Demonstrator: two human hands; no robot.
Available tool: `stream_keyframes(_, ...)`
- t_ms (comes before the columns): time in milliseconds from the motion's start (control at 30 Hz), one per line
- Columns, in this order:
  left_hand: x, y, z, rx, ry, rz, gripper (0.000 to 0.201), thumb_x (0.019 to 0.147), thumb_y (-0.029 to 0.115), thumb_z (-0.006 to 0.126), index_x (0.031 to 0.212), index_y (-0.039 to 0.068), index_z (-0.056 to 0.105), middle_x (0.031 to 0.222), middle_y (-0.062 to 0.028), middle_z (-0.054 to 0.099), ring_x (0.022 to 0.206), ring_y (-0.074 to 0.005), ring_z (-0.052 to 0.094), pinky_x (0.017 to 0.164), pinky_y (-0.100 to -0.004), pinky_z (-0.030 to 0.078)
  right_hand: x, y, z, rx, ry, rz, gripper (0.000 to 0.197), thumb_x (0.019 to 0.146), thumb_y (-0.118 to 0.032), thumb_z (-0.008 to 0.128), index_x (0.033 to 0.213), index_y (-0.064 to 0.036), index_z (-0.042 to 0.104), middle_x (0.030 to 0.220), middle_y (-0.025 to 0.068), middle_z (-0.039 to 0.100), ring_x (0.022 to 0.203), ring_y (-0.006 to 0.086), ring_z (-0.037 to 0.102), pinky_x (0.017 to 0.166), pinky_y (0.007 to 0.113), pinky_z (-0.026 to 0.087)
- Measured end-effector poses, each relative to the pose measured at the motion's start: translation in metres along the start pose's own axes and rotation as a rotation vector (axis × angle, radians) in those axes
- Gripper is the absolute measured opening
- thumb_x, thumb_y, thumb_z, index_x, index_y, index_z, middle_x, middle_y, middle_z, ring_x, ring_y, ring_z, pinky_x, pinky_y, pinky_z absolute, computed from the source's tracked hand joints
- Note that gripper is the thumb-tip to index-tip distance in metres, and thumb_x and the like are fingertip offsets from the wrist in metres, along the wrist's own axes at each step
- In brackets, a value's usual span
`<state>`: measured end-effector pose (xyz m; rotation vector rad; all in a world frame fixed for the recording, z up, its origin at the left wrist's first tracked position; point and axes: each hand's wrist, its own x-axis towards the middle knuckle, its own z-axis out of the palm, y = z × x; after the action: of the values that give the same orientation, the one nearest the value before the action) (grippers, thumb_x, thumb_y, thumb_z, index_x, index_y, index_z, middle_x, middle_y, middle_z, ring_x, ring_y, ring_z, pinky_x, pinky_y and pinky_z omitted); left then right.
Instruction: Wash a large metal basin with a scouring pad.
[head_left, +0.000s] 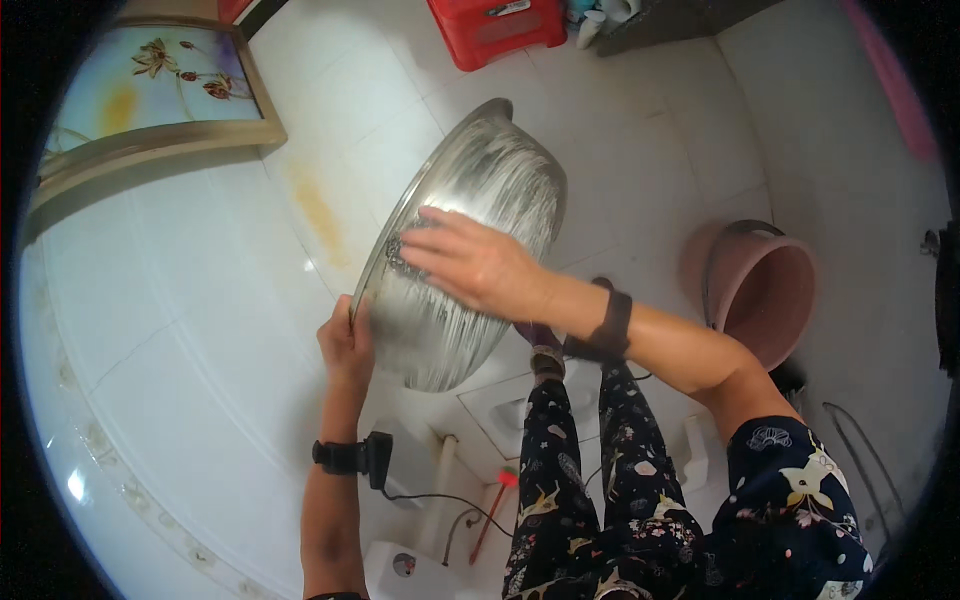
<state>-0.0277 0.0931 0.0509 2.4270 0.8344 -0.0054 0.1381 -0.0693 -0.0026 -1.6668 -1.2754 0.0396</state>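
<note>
A large steel basin (515, 170) is tilted on its side in front of me, its outer wall streaked with whitish suds. My left hand (346, 342) grips its rim at the lower left, thumb on one side and fingers round the edge. Across the basin's wall lies my right hand (480, 265), its fingers pressing a dark, mesh-like wire scourer (396, 257) against the metal near the rim. Most of the scourer is hidden under the fingers.
A pink bucket (775, 310) with a dark handle stands on the right. At the back is a red plastic stool (500, 35) beside several bottles. A framed flower picture (160, 75) hangs at upper left. Below are a squat toilet (500, 408) and a red-headed brush (507, 477).
</note>
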Motion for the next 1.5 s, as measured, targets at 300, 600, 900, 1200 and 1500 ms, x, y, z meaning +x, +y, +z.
stream_keyframes(300,-0.005,-0.005,0.007,-0.056,0.09,0.013,0.023,0.09,0.011,0.05,0.071,0.0,0.042,0.05,-0.0085,0.038,0.046,-0.0134,0.031,0.043,-0.0296,0.03,0.026,0.071,0.011,-0.035,0.218,0.414,0.023,0.081,-0.015,0.057,0.098,-0.0003,0.06,0.1,0.0158,0.06,0.095,0.0327,0.057,0.084,0.04,0.046)
stream_keyframes(600,-0.01,-0.021,0.001,-0.153,0.123,-0.04,0.025,0.092,0.012,0.048,0.071,-0.001,0.042,0.052,-0.0065,0.035,0.049,-0.0116,0.029,0.043,-0.0282,0.028,0.016,0.087,-0.003,0.121,0.134,0.672,0.025,0.081,-0.017,0.054,0.103,-0.0088,0.062,0.108,0.0114,0.06,0.103,0.0283,0.055,0.089,0.037,0.044)
stream_keyframes(900,-0.003,-0.027,-0.008,-0.095,0.146,-0.093,0.029,0.093,0.019,0.048,0.073,-0.001,0.043,0.055,-0.0061,0.033,0.054,-0.012,0.027,0.046,-0.0285,0.029,-0.013,-0.038,0.022,-0.109,0.071,0.211,0.026,0.076,-0.013,0.057,0.101,-0.0109,0.064,0.112,0.0086,0.058,0.112,0.0309,0.05,0.09,0.047,0.044)
stream_keyframes(1200,0.009,-0.022,0.015,-0.199,0.165,-0.129,0.033,0.096,0.023,0.042,0.106,-0.005,0.056,0.097,-0.0119,0.061,0.086,-0.0184,0.054,0.08,-0.0307,0.043,-0.065,0.102,-0.039,1.044,1.02,1.214,0.027,0.083,-0.012,0.056,0.108,0.0002,0.055,0.093,0.0086,0.061,0.075,0.0176,0.061,0.057,0.031,0.051)
stream_keyframes(1500,0.001,0.015,0.003,-0.111,0.095,-0.022,0.037,0.097,0.027,0.041,0.107,-0.005,0.055,0.099,-0.012,0.06,0.087,-0.0167,0.052,0.082,-0.0284,0.041,-0.339,-0.018,-0.257,0.898,1.297,1.425,0.03,0.09,-0.016,0.048,0.117,-0.0044,0.05,0.1,0.01,0.06,0.083,0.0191,0.062,0.061,0.027,0.053)
